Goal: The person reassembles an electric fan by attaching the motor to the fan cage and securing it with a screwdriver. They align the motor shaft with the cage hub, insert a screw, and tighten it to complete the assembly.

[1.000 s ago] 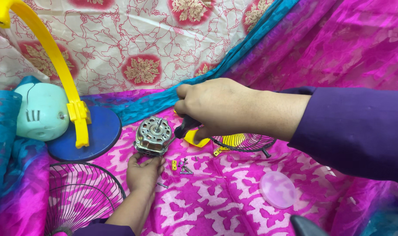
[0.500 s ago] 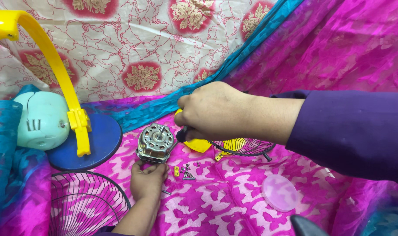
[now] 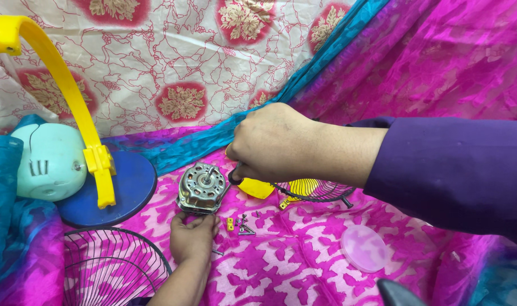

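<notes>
Steel motor (image 3: 201, 188) sits on pink cloth (image 3: 304, 249), shaft up. My left hand (image 3: 193, 238) grips its near edge; right hand (image 3: 275, 144), clenched on a dark-handled tool (image 3: 234, 175), approaches from the right.

you are working on a surface covered with a pink and white patterned cloth (image 3: 304, 266). a small silver motor (image 3: 201, 188) sits on it. just beside the motor lie little screws and a tiny yellow piece (image 3: 239, 223). a round clear lid (image 3: 363, 248) lies to the right, well apart. a blue round base (image 3: 119, 190) rests on the left, with a black wire grill (image 3: 108, 263) near it. another wire grill (image 3: 315, 190) lies behind.
</notes>
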